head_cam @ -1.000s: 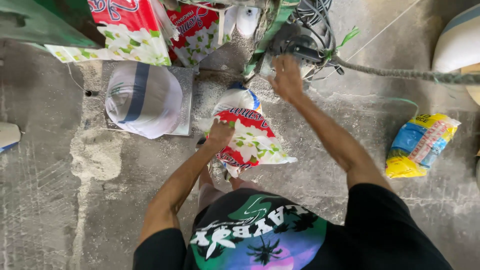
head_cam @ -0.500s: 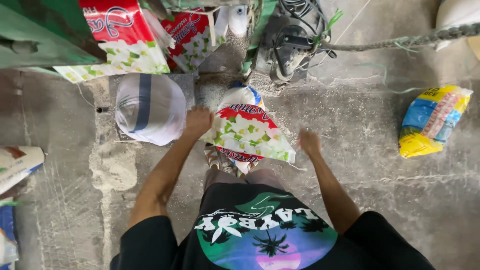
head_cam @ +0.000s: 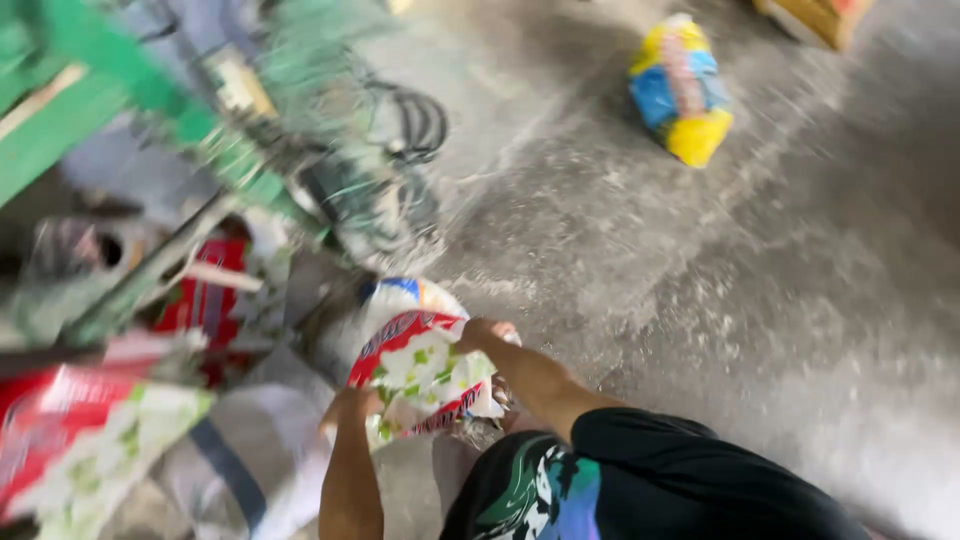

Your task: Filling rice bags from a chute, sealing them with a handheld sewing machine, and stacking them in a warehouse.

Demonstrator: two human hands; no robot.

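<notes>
dusty grey concrete floor, green frame at left. both hands, left hand and right hand, now clasp the red-and-white sack; earlier the right hung free.

workshop or storehouse | dusty concrete floor | green machine frame | printed sacks

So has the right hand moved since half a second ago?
Yes. The right hand has come in from the bare concrete floor and now grips the top edge of the red, white and green sack, opposite the left hand.
</notes>
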